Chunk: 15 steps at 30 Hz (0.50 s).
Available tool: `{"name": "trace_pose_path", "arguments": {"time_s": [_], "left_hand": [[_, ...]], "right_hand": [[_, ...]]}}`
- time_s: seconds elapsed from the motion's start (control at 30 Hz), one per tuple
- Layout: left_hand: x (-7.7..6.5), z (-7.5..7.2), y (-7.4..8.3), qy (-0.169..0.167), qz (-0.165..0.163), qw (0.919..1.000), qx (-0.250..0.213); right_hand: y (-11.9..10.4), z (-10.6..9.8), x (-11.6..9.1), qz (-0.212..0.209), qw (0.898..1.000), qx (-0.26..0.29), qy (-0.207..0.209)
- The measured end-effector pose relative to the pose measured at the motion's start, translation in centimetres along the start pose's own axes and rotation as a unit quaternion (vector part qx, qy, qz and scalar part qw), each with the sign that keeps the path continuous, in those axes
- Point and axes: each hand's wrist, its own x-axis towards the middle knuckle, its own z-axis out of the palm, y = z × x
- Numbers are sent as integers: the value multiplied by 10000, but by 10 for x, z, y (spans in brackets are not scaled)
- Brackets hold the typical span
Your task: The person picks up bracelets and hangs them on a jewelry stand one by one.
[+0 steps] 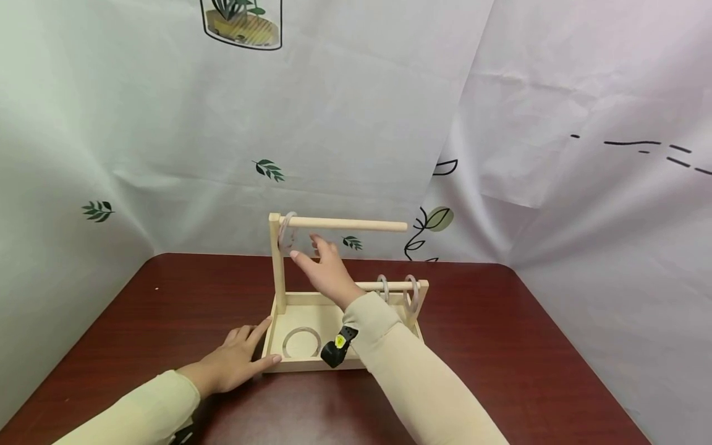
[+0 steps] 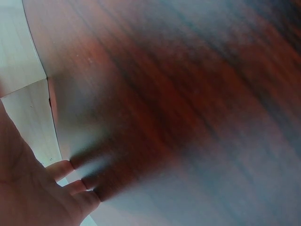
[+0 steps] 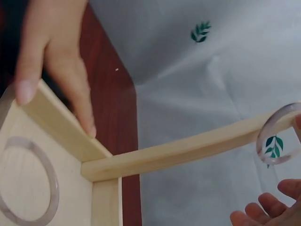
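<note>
My right hand (image 1: 328, 272) is raised over the wooden stand, thumb and fingers spread and holding nothing. Just beyond its fingertips, a pale translucent bangle (image 1: 282, 232) hangs at the post end of the upper rod (image 1: 350, 224). In the right wrist view that bangle (image 3: 260, 141) circles the rod above the right fingers (image 3: 270, 205). My left hand (image 1: 230, 361) rests against the tray's left front corner, thumb on the front rim (image 1: 306, 366) and fingers along the left side. Another bangle (image 1: 302, 329) lies flat in the tray near that corner.
Two more bangles, one inner (image 1: 384, 287) and one outer (image 1: 415, 296), hang on the lower rod (image 1: 397, 285) at the right. The stand sits on a dark red table (image 1: 183, 315). A pale curtain (image 1: 356, 123) with leaf prints hangs behind it.
</note>
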Motion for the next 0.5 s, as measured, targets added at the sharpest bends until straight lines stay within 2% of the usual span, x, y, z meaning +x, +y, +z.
{"name": "trace_pose_path", "arguments": {"time_s": [0.2,0.5], "left_hand": [[1,-1,0,-52,-24,10000,10],[1,-1,0,-28,44,10000,15]], "right_hand": [[4,2,-7,-131,9968,-790,3],[7,4,-20,-297,9902,-1336,-272]]}}
